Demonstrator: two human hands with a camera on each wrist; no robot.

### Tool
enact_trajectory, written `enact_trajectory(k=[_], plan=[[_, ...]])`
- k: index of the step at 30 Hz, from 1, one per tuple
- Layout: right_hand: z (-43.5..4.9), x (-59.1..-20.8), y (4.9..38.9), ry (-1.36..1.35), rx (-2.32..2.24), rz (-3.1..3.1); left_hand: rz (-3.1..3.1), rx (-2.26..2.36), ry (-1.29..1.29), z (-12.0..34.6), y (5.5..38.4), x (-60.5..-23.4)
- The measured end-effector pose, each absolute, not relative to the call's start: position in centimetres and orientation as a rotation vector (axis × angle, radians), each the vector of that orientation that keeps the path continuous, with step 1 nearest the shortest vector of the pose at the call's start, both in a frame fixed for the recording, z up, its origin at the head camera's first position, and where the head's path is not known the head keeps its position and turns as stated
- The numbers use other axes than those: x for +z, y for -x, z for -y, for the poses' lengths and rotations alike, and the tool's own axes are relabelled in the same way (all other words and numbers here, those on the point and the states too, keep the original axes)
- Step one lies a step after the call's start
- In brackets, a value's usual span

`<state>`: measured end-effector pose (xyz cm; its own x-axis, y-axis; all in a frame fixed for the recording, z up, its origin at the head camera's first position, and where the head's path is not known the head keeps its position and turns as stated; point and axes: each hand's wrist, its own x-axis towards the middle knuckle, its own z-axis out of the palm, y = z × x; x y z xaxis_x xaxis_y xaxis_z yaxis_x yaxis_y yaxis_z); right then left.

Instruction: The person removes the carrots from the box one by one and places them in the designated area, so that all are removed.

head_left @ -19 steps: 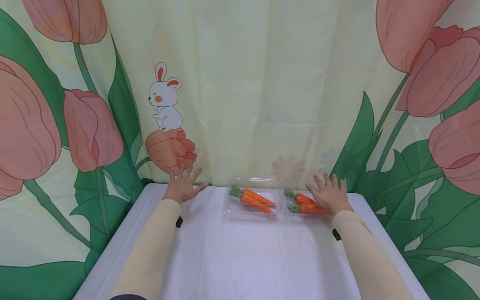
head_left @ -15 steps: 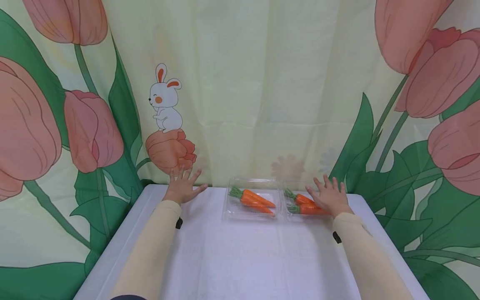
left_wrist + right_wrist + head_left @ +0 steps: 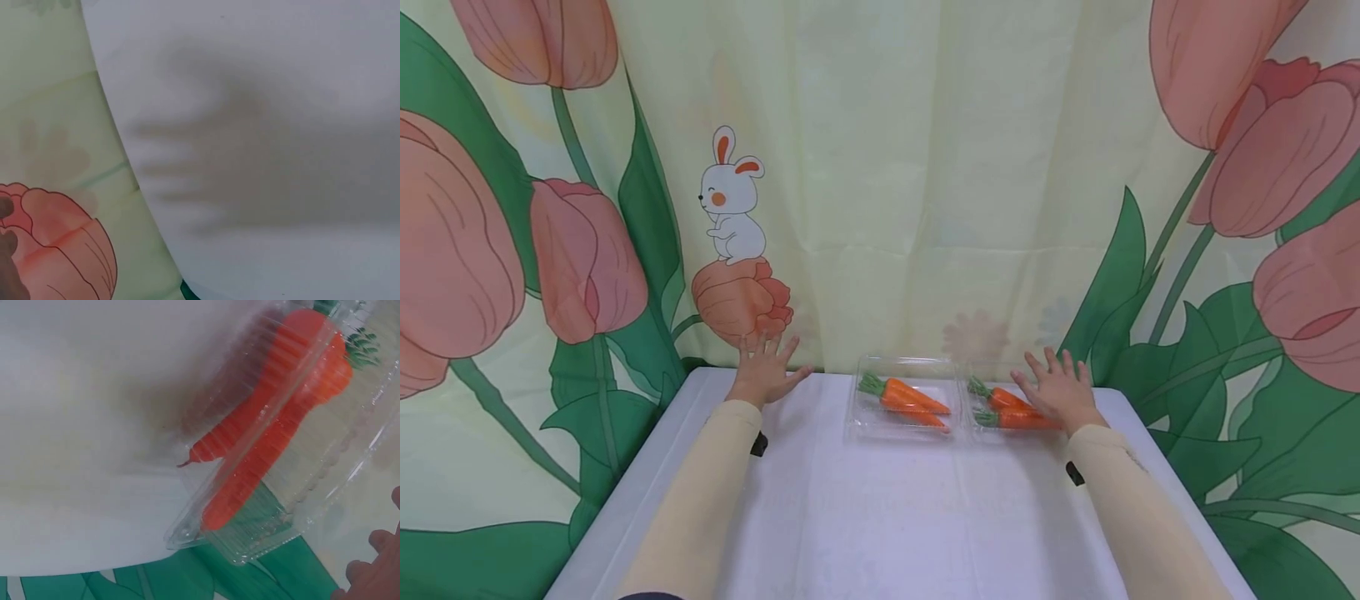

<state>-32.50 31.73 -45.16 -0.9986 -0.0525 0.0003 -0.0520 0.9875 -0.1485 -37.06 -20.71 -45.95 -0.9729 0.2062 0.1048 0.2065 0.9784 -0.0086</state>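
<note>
Two clear plastic sections stand side by side near the table's far edge; whether they are joined, I cannot tell. The left plastic container (image 3: 857, 421) bears two orange carrots (image 3: 910, 403) with green tops. In the right plastic container (image 3: 269, 540) lie two more carrots (image 3: 1015, 418), partly behind my hand in the head view. My right hand (image 3: 1063, 396) is spread over that container's right end, fingers straight, holding nothing; contact is unclear. Left of the containers, my left hand (image 3: 763, 375) hovers spread above the table, its shadow showing in the left wrist view.
A white cloth covers the table (image 3: 887, 517). Right behind its far edge hangs a curtain (image 3: 880, 167) printed with tulips and a rabbit. Each wrist carries a small black device, such as the wrist device (image 3: 1074, 474) on the right.
</note>
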Motion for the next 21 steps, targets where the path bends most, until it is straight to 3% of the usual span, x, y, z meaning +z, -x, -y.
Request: enact_trajectory(k=[12, 21], plan=[[-31.6, -47.1, 32.2, 0.201, -0.263, -3.208, 2.942, 0.016, 0.379, 20.6, 35.7, -48.2], [-28.3, -47.2, 31.8, 0.365, -0.176, -3.253, 2.981, -0.199, 0.311, 19.2, 34.9, -51.4]])
